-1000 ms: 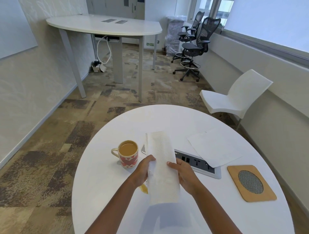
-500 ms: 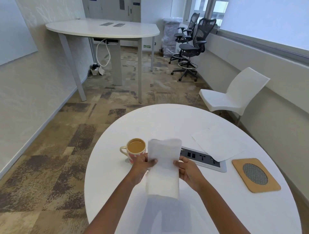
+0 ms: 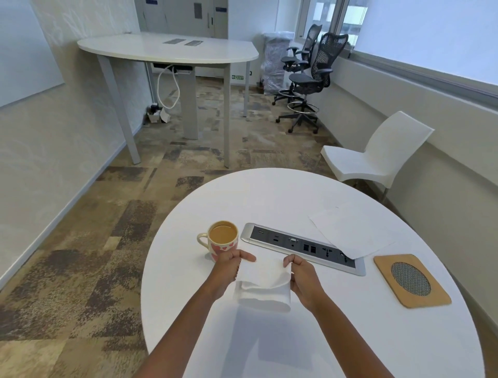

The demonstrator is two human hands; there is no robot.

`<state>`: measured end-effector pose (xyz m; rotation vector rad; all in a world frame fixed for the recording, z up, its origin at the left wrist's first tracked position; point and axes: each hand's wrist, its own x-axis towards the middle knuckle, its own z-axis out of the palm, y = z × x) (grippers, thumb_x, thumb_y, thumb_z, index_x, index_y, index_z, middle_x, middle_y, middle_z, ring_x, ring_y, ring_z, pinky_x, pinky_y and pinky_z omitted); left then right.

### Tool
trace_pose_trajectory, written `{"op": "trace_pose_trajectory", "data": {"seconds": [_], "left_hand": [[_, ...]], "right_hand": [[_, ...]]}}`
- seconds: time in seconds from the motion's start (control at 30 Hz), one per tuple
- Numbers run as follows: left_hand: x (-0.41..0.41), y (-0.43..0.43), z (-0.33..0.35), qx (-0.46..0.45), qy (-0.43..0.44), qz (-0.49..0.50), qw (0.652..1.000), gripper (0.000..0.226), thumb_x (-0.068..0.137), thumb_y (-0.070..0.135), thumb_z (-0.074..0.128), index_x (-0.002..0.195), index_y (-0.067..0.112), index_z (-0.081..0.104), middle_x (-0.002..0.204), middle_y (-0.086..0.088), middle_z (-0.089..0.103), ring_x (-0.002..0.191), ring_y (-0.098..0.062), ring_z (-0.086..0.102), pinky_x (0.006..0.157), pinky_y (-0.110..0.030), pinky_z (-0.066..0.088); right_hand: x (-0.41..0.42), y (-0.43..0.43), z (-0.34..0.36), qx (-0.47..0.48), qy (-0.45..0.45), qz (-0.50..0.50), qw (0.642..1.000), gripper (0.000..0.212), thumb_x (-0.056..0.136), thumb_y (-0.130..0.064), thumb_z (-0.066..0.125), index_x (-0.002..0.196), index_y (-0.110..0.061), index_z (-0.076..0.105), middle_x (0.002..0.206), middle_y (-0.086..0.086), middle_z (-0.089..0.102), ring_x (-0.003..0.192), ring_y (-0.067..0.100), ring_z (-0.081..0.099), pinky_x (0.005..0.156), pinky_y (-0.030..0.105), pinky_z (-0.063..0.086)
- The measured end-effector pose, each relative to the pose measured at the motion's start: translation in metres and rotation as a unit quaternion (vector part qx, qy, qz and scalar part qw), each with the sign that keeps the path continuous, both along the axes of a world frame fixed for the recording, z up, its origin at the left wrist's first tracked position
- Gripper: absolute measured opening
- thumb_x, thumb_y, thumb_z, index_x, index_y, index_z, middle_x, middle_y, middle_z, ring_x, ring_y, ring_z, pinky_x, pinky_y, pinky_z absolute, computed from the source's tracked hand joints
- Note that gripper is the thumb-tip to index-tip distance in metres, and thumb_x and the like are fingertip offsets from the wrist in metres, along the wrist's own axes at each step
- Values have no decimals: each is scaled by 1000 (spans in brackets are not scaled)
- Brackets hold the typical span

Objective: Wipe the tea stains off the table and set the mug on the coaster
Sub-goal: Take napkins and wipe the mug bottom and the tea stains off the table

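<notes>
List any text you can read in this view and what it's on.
"EXIT" with an arrow: green sign low on the far wall.
Socket panel markings on the round table: too small to read.
Door plates: blurred.
Mug: hearts only, no words.

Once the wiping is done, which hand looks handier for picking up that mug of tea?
Probably the left hand. It sits right beside the mug, while the right hand is farther off, nearer the power strip. Both now pinch the folded paper towel.
</notes>
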<state>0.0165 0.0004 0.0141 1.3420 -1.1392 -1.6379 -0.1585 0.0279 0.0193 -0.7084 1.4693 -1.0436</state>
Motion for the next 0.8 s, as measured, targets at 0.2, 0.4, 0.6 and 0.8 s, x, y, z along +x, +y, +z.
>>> {"op": "trace_pose_trajectory", "data": {"seconds": [0.2, 0.4, 0.6, 0.8], "left_hand": [[-16, 10, 4, 82, 33, 4, 996, 23, 91, 28, 54, 109, 13, 57, 96, -3, 66, 79, -12, 64, 51, -16, 50], [-33, 15, 0, 62, -6, 63, 996, 32, 86, 8, 60, 117, 8, 52, 108, -8, 61, 92, -21, 60, 61, -23, 49], [-42, 17, 3, 15, 17, 106, 994, 24, 85, 1, 60, 106, 8, 52, 93, -3, 64, 80, -12, 61, 56, -14, 52], [-31, 2, 12, -47, -68, 130, 988, 15, 91, 3, 48, 100, 13, 53, 89, -8, 58, 72, -16, 55, 61, -21, 44]], "right_hand": [[-9, 1, 2, -35, 126, 34, 991, 45, 69, 13, 23, 51, -19, 48, 62, 3, 44, 56, 17, 34, 48, 23, 24], [-11, 7, 17, -42, -36, 13, 998, 23, 95, -23, 40, 85, -22, 60, 84, 3, 63, 70, 17, 58, 59, 26, 46], [-14, 12, 23, 36, -199, 155, 967, 35, 87, -36, 51, 93, -8, 70, 87, 12, 75, 76, 26, 72, 63, 32, 57], [-9, -1, 17, 16, -116, 104, 988, 20, 88, 3, 43, 87, -11, 58, 76, 7, 65, 68, 20, 61, 54, 27, 49]]}}
